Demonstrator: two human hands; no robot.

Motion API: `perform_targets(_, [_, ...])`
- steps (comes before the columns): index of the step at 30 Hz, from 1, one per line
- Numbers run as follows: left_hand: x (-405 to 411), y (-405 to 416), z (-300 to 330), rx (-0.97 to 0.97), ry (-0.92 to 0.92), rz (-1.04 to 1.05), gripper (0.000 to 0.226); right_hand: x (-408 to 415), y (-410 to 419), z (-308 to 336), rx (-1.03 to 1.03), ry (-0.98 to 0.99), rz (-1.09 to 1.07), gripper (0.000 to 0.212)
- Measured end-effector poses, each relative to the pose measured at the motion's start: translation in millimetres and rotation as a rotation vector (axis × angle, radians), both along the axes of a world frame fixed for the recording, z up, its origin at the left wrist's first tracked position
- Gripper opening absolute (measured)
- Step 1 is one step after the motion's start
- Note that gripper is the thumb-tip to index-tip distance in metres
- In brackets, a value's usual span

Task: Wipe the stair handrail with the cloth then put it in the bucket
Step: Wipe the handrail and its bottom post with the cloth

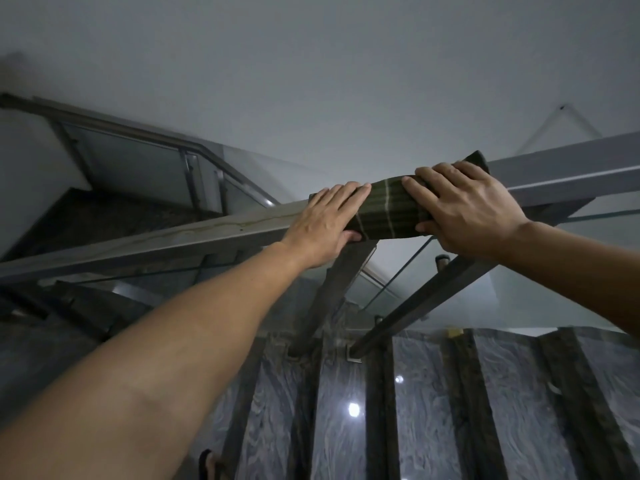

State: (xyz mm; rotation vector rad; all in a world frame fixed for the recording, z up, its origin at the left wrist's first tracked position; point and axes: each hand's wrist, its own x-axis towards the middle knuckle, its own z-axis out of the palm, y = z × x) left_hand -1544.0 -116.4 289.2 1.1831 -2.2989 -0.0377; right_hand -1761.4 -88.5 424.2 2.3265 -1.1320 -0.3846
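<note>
A grey metal handrail (180, 237) runs across the view, rising from lower left to upper right. A dark green cloth (388, 211) with thin pale stripes is wrapped over the rail near its middle. My left hand (329, 225) presses the cloth's left end, fingers over the top and thumb under the rail. My right hand (464, 209) covers the cloth's right end in the same grip. A corner of the cloth sticks up behind my right fingers. No bucket is in view.
Two dark slanted posts (408, 303) hold the rail over glass panels. Glossy grey marble steps (426, 410) with dark edges lie below. A second railing (145, 140) climbs at the upper left by the white wall. A sandal toe (206, 464) shows at the bottom.
</note>
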Motion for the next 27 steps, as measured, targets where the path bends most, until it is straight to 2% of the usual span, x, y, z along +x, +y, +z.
perform_targets(8, [46.3, 2.1, -31.0, 0.025, -0.009, 0.034, 0.082, 37.0, -4.6, -27.7, 0.036, 0.008, 0.107, 0.067])
perform_targets(17, [89.1, -0.8, -56.7, 0.033, -0.029, 0.036, 0.081, 83.1, -7.3, -54.2, -0.003, -0.003, 0.073, 0.067])
perform_targets(27, [152.7, -7.9, -98.8, 0.006, -0.037, 0.013, 0.084, 151.3, -14.8, -99.9, -0.016, 0.106, -0.003, 0.073])
